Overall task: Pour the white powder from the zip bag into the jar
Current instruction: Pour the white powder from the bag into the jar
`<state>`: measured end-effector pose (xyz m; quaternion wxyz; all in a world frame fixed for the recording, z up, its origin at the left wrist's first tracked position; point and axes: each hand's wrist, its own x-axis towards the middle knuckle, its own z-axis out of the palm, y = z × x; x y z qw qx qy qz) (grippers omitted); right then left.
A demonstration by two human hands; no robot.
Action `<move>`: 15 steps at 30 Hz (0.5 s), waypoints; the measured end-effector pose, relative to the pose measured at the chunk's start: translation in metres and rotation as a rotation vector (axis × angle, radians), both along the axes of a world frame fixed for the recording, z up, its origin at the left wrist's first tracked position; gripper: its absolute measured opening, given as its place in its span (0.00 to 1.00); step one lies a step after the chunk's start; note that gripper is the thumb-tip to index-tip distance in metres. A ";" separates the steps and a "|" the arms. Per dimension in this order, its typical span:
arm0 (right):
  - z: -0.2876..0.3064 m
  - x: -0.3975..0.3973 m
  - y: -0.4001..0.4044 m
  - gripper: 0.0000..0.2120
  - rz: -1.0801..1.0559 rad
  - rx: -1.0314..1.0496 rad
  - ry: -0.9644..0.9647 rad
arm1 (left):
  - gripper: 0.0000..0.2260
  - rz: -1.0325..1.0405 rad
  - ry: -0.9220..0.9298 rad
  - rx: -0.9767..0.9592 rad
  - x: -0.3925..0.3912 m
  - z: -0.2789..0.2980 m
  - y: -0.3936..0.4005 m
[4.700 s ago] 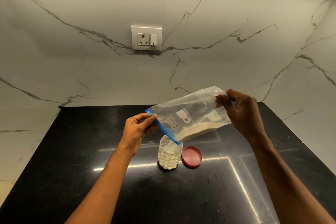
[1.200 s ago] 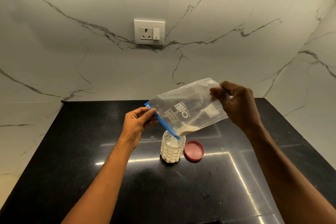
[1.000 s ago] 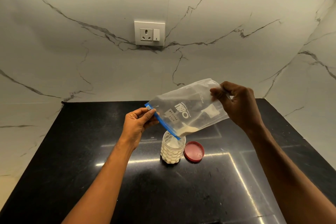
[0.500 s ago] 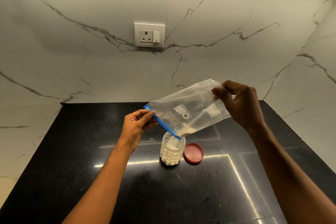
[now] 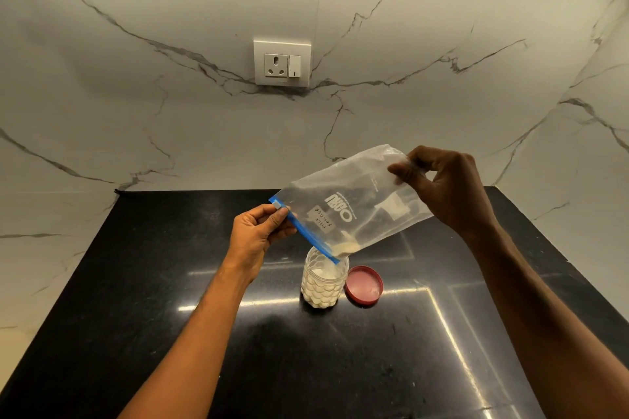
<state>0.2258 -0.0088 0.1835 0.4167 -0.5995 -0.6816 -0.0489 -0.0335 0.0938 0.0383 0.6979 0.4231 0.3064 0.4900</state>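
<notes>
The zip bag [image 5: 354, 201] hangs in the air over the jar [image 5: 324, 282], tilted so its long axis runs from upper right down to lower left. Its blue zip edge [image 5: 306, 233] faces down and left, and the low end of that edge sits just above the jar's open mouth. The closed bottom of the bag is the high end, at the right.

The left hand [image 5: 258, 238] pinches the upper end of the zip edge between thumb and fingers. The right hand [image 5: 446, 190] is closed on the raised bottom corner of the bag, thumb and fingers pressed together over the plastic. The hands are well apart, with the bag stretched between them.

Little powder [image 5: 345, 248] remains in the bag: a small pale heap gathered in the lowest corner, right at the zip edge. The rest of the bag is clear, with a printed logo and a small label showing upside down.

The jar stands upright on the black counter [image 5: 170, 282], a clear one with a bumpy wall, filled with white powder to well over half. Its red lid [image 5: 364, 285] lies flat on the counter just beside it, to the right, inner side up.
</notes>
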 end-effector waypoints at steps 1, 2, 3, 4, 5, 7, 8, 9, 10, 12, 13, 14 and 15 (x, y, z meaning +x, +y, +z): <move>-0.001 0.000 0.000 0.11 -0.001 0.006 0.003 | 0.09 0.004 -0.002 0.000 0.000 0.000 0.001; -0.001 0.000 0.000 0.10 -0.010 0.020 0.012 | 0.09 0.003 -0.004 -0.003 -0.001 0.000 0.001; 0.000 0.000 0.000 0.10 -0.018 0.030 0.017 | 0.09 -0.003 -0.004 -0.004 0.000 0.001 0.001; 0.000 -0.001 0.000 0.11 -0.016 0.029 0.017 | 0.09 -0.008 -0.003 -0.003 0.000 0.001 0.001; 0.001 -0.001 0.000 0.11 -0.010 0.022 0.014 | 0.09 -0.008 -0.001 0.000 0.001 0.001 0.001; 0.002 0.000 0.001 0.11 -0.013 0.025 0.020 | 0.09 -0.002 0.003 0.000 0.002 0.000 0.002; 0.001 0.000 0.000 0.12 -0.026 0.033 0.028 | 0.10 0.000 0.003 -0.004 0.002 0.001 0.002; 0.001 0.000 0.000 0.12 -0.034 0.033 0.032 | 0.10 -0.002 0.002 -0.006 0.002 0.002 0.002; 0.002 0.000 0.000 0.12 -0.032 0.026 0.028 | 0.10 -0.003 0.002 -0.005 0.002 0.002 0.002; 0.002 -0.001 0.000 0.11 -0.022 0.020 0.022 | 0.11 -0.001 0.002 -0.001 0.002 0.002 0.003; 0.001 -0.002 0.000 0.11 -0.029 0.033 0.029 | 0.11 0.000 0.004 -0.002 0.001 0.003 0.003; 0.001 -0.002 0.000 0.11 -0.040 0.046 0.036 | 0.11 0.000 0.005 -0.004 0.000 0.004 0.003; 0.001 -0.003 0.001 0.11 -0.044 0.047 0.037 | 0.11 -0.002 0.006 -0.005 0.000 0.004 0.004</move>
